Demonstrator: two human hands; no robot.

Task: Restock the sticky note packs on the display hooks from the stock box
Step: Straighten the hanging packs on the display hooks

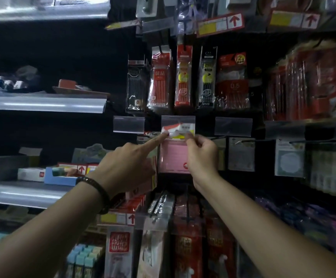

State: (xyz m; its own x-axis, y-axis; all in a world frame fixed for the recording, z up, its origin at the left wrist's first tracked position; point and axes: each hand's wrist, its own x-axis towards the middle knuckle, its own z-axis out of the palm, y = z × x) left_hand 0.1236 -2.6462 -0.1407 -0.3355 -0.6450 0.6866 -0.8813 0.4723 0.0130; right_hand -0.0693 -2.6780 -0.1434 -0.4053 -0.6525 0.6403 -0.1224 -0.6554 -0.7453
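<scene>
Two hands, one item. Pink sticky note pack (pixel 174 157) hung mid-rack, at 6 o'clock of the price tag (pixel 180 128). Right hand (pixel 201 157) pinched its header, apparently seating it on the hook. Left hand (pixel 127 163), forefinger straight, touched the tag's 8 o'clock corner, likely steadying it.

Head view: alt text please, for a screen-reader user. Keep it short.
In a dim stationery aisle, the right hand pinches the top of a hanging pink sticky note pack, while the left hand stretches its index finger to the red-and-white price label just above it. Pen refill packs hang in the row above.
</scene>
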